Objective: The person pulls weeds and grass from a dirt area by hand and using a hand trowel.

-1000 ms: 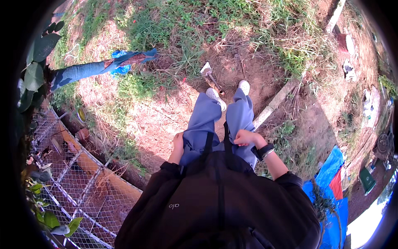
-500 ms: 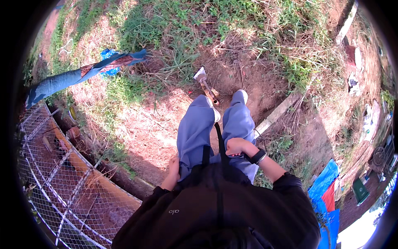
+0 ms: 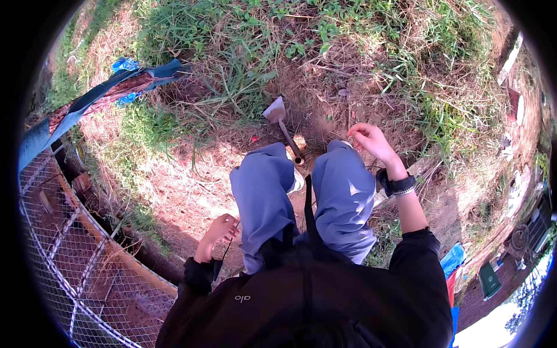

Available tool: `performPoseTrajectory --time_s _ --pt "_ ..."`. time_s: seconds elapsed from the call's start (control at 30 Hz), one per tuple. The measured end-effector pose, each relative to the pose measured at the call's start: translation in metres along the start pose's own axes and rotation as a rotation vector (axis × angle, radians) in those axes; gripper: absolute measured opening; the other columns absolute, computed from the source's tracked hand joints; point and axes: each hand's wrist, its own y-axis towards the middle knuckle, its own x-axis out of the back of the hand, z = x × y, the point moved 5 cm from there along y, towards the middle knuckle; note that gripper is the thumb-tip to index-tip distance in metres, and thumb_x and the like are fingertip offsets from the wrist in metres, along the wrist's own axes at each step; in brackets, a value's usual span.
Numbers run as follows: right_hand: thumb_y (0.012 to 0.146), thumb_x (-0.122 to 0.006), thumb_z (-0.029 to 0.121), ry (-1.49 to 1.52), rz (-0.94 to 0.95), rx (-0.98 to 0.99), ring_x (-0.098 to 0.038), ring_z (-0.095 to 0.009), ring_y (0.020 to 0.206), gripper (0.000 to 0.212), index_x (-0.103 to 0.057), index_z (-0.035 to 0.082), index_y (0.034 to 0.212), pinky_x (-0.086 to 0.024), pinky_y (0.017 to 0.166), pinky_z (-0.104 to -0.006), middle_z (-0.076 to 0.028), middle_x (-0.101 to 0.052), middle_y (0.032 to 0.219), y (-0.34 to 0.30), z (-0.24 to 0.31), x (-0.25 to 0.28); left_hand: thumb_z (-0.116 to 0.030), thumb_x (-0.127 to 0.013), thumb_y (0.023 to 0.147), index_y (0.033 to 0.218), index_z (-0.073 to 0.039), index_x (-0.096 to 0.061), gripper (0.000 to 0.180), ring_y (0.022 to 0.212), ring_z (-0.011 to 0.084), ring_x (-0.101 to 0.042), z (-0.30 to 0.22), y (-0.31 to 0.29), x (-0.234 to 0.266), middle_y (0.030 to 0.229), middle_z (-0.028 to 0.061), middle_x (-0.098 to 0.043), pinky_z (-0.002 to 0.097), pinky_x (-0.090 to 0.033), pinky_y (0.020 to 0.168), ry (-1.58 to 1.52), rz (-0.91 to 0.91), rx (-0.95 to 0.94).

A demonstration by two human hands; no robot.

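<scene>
My right hand point(image 3: 370, 141) reaches out over my right knee, its fingers bent and apart, with nothing seen in them. A dark band and a light bracelet circle that wrist. Beside my left thigh hangs my left hand point(image 3: 221, 228), fingers loosely curled and slightly apart; a thin dark cord point(image 3: 227, 248) runs beside it. On the bare soil ahead of my feet lies a short digging tool point(image 3: 284, 129) with a flat, pale metal blade and a hollow, tube-like end pointing toward me. Neither hand touches it; my right hand is nearer.
Grass point(image 3: 238, 87) and dry stalks cover the ground ahead. At the left, a wire-mesh panel point(image 3: 87, 272) stands beside a torn blue strip point(image 3: 98, 95). Right of my legs are a pale beam point(image 3: 423, 167) and, farther back, a blue sheet point(image 3: 453, 258).
My right hand has lifted from my thigh and moved forward, its fingers loosening. My left hand has come away from my left leg. My knees have bent and spread.
</scene>
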Motion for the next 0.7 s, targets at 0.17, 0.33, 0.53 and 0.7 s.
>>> performPoseTrajectory --time_s 0.17,0.33,0.53,0.7 --pt "0.085 -0.056 0.014 -0.002 -0.102 -0.041 -0.056 -0.005 0.060 0.015 -0.063 0.003 0.090 -0.046 0.051 -0.0210 -0.001 -0.061 0.070 0.083 -0.085 0.048 -0.015 -0.040 0.093 0.100 -0.008 -0.053 0.016 0.071 0.0136 -0.061 -0.039 0.094 0.049 0.082 0.0055 -0.061 0.0259 -0.051 0.055 -0.297 -0.340 -0.483" --pt "0.083 -0.054 0.011 -0.124 -0.047 -0.020 -0.056 -0.007 0.060 0.014 -0.064 0.002 0.088 -0.047 0.052 -0.0225 -0.002 -0.060 0.067 0.140 -0.133 0.038 -0.014 -0.040 0.093 0.102 -0.006 -0.054 0.018 0.072 0.0114 -0.060 -0.071 0.163 0.059 0.083 0.0051 -0.061 0.0240 -0.050 0.057 -0.375 -0.307 -0.492" --pt "0.084 -0.055 0.009 -0.290 0.274 0.051 -0.060 -0.009 0.063 0.013 -0.063 0.001 0.089 -0.049 0.055 -0.0225 -0.003 -0.063 0.071 0.195 -0.181 -0.018 -0.013 -0.042 0.093 0.104 -0.004 -0.055 0.019 0.071 0.0102 -0.059 -0.067 0.256 0.079 0.082 0.0039 -0.060 0.0225 -0.048 0.059 -0.194 -0.435 -0.745" --pt "0.077 -0.060 0.013 -0.595 0.393 0.337 -0.064 -0.017 0.070 0.016 -0.065 0.006 0.091 -0.051 0.064 -0.0283 -0.006 -0.066 0.077 0.211 -0.201 -0.072 -0.010 -0.043 0.092 0.103 -0.001 -0.055 0.018 0.072 0.0085 -0.057 -0.107 0.262 0.061 0.082 0.0044 -0.060 0.0200 -0.045 0.064 -0.322 -0.363 -0.716"
